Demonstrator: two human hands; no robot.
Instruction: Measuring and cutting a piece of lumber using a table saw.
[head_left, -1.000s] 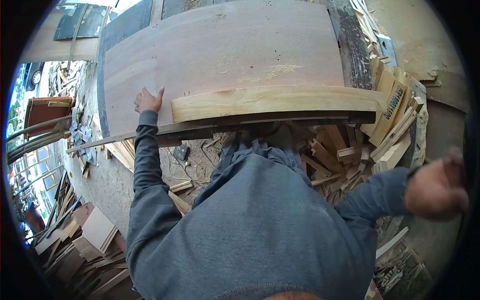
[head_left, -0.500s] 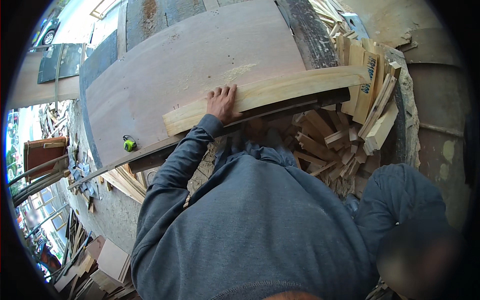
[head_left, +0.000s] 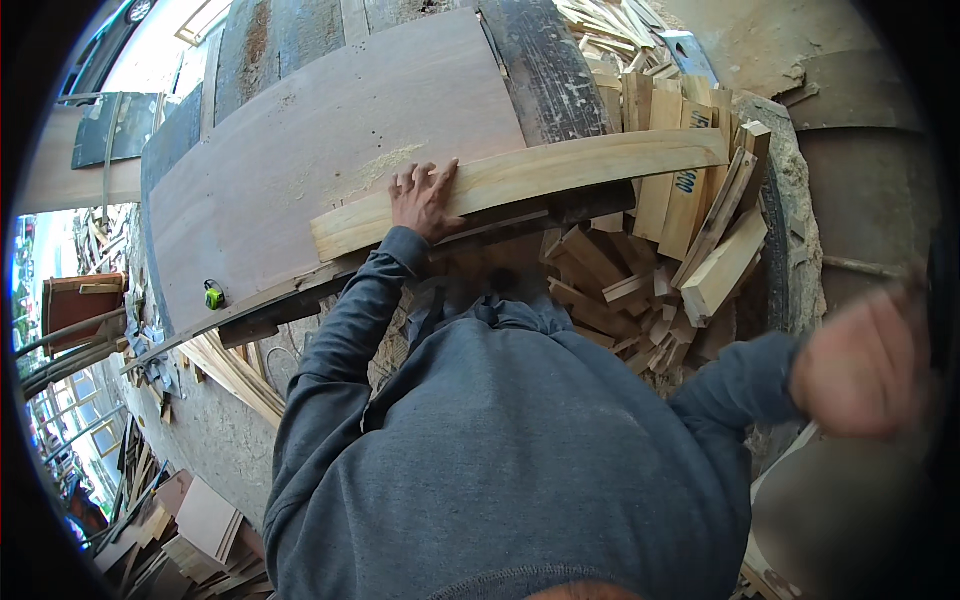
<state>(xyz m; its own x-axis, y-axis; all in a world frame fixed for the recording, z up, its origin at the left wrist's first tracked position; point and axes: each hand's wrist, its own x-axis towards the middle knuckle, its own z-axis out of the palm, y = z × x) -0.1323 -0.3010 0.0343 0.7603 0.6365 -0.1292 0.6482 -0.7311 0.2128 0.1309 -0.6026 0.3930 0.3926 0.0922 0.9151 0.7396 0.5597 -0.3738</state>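
Note:
A long pale wooden board [head_left: 560,165] lies along the near edge of a plywood-topped table [head_left: 290,150], its right end reaching past the plywood. My left hand [head_left: 424,204] is over this board near its left part. Its fingers bend across the top to the far edge and its thumb is at the near edge, gripping it. Off to the far right, beyond the board and touching nothing that I can see, my right hand [head_left: 865,365] is raised and smeared by motion. Its fingers cannot be made out.
A green and black tape measure [head_left: 214,294] sits at the table's left corner. Several wood blocks [head_left: 725,270] are stacked at the right, with offcuts [head_left: 590,270] heaped below. More scrap boards [head_left: 205,525] lie at lower left.
My right hand has come up into view at the right, away from my body. My left hand stays on the board. The whole scene has shifted leftward in the picture.

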